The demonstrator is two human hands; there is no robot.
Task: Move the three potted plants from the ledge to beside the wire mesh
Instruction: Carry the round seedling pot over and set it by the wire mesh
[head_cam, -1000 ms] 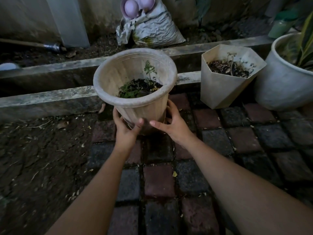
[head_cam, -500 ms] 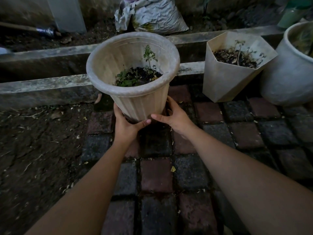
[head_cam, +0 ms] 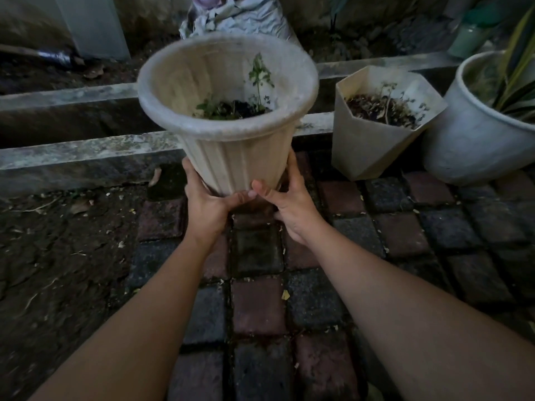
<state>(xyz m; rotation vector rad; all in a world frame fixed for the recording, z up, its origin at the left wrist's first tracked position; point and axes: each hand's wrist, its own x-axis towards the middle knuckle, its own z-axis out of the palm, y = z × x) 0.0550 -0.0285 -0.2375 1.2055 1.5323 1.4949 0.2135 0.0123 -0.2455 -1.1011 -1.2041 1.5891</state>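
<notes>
A round ribbed beige pot (head_cam: 231, 157) with a small green seedling is held off the paving, in front of the concrete ledge (head_cam: 86, 151). My left hand (head_cam: 207, 204) grips its base from the left and my right hand (head_cam: 292, 206) grips it from the right, thumbs on the near side. An angular beige pot (head_cam: 367, 146) with dry soil and a thin stem stands on the pavers to the right. Further right stands a large round white pot (head_cam: 469, 146) with long striped leaves. No wire mesh is in view.
Red and dark paving bricks (head_cam: 257, 305) lie under my arms, with bare soil (head_cam: 58, 256) on the left. Behind the ledge are a crumpled grey sack (head_cam: 240, 15), a white post (head_cam: 92, 24) and a tool handle (head_cam: 55, 56) on the ground.
Both hands have raised the round pot off the paving, and it now sits higher and closer in view. The other two pots have not moved.
</notes>
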